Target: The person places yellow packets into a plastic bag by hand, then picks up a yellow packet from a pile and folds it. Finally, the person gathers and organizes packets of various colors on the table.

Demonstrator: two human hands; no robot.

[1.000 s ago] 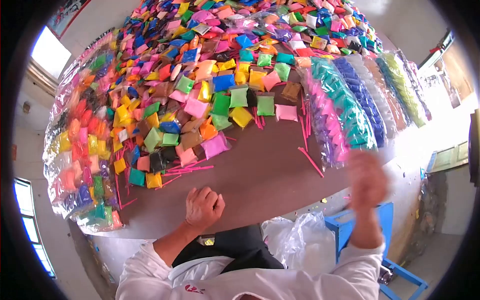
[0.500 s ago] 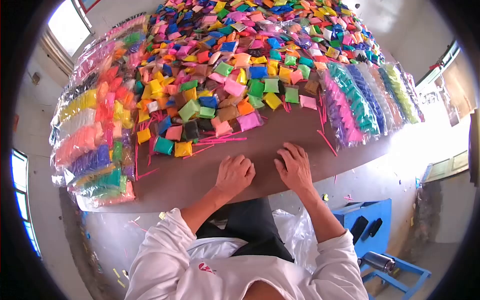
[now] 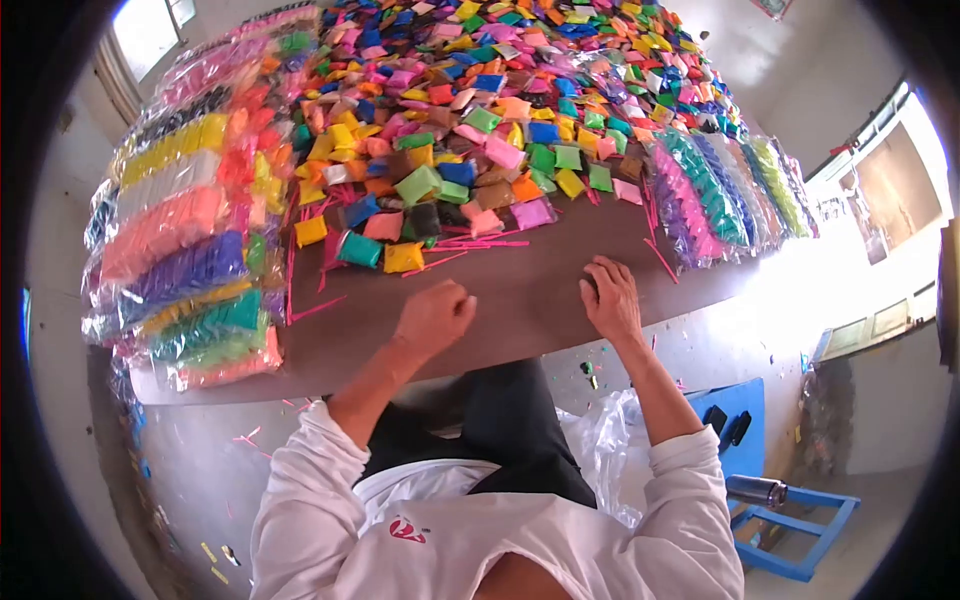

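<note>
Evidently, my left hand [image 3: 435,318] is holding a loose fist near the yellow packet [image 3: 404,258], my right hand [image 3: 612,300] is hanging unclenched, and coloured packets [image 3: 503,152] are sitting heaped farther up the table [image 3: 520,300], probably giving both hands room.

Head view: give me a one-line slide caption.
Left hand and right hand apart at a brown table, before a heap of colourful packets and loose pink sticks.
</note>
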